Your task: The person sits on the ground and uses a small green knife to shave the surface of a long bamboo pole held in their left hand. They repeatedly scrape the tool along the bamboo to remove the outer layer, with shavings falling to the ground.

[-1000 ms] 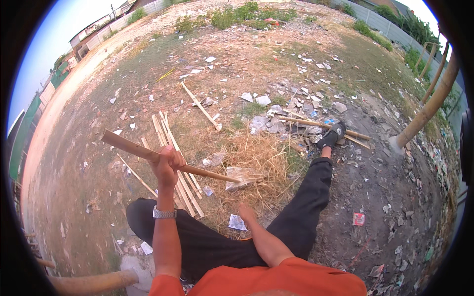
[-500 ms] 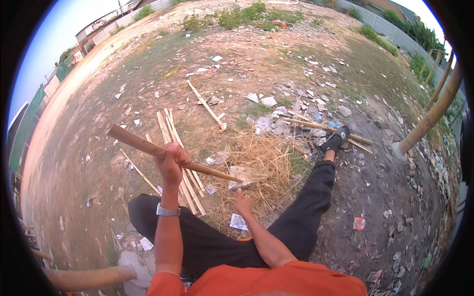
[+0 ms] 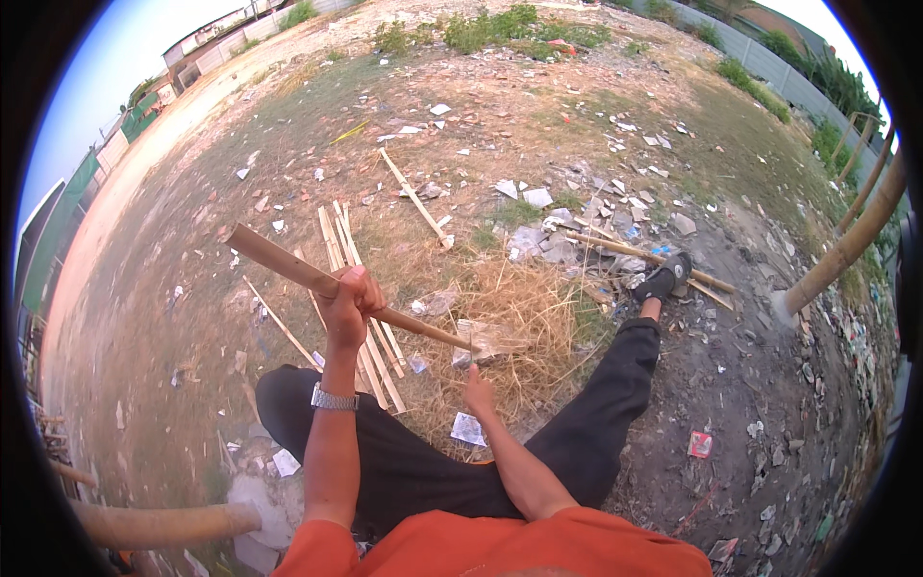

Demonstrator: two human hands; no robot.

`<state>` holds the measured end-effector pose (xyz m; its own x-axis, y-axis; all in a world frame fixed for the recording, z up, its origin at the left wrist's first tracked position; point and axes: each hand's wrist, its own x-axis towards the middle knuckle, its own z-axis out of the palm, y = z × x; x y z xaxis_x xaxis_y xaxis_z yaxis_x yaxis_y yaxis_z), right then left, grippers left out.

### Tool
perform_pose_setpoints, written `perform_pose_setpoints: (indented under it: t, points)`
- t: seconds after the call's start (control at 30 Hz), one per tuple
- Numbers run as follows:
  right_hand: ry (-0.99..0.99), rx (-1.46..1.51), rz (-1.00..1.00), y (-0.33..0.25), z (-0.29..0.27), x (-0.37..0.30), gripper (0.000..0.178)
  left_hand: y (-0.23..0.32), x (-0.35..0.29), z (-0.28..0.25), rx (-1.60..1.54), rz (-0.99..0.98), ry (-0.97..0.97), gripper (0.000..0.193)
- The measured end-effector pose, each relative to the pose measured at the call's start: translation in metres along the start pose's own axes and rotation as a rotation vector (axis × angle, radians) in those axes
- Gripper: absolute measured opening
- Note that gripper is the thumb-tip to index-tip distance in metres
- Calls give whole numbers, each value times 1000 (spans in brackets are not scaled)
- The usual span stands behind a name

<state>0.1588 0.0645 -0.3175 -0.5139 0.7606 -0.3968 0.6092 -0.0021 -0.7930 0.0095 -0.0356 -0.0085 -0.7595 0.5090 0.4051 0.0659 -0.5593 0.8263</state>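
Observation:
My left hand (image 3: 352,296) is wrapped round a long split piece of bamboo (image 3: 279,265), held at a slant with its wide end up and to the left. Its narrow end comes down in front of me, close to my right hand (image 3: 478,392). The fingers of that hand are closed just below the tip. A thin dark sliver shows between hand and bamboo, too small to name. Beyond the tip lies a heap of dry straw-like shavings (image 3: 529,313). Several pale bamboo strips (image 3: 383,358) lie on the ground past my left hand.
My legs are spread, with a black shoe (image 3: 663,277) beside more bamboo pieces (image 3: 615,246). A single strip (image 3: 413,197) lies farther off. Broken tiles and litter (image 3: 538,240) cover the ground. Thick bamboo posts stand at right (image 3: 851,240) and lower left (image 3: 168,524).
The view has shifted slightly, so the scene sits a little farther right. My left hand still grips the bamboo, and my right hand stays by its tip, with the thin sliver now showing.

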Motion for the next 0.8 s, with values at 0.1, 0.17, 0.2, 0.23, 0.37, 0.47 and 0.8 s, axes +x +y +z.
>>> perform_pose_setpoints:
  t: [0.1, 0.17, 0.2, 0.23, 0.37, 0.47, 0.8]
  points:
    - [36, -33, 67, 9, -2, 6, 84, -2, 1, 0, -21, 2, -24, 38]
    - [-48, -26, 63, -3, -6, 4, 83, -2, -3, -1, -1, 1, -24, 38]
    - [-116, -14, 26, -27, -10, -6, 83, 1, -5, -4, 23, 6, -11, 38]
    - [-162, 4, -2, -39, -16, -11, 82, 2, -4, -2, 32, 5, -15, 38]
    - [-48, 34, -30, -1, 0, 13, 80, -4, -1, 4, -21, -5, -39, 38]
    - [-30, -35, 46, 7, 3, 16, 80, -4, 0, 2, 8, 7, -46, 39]
    - [-91, -113, 113, 34, -7, 46, 82, -3, 2, -12, 13, 5, 2, 37]
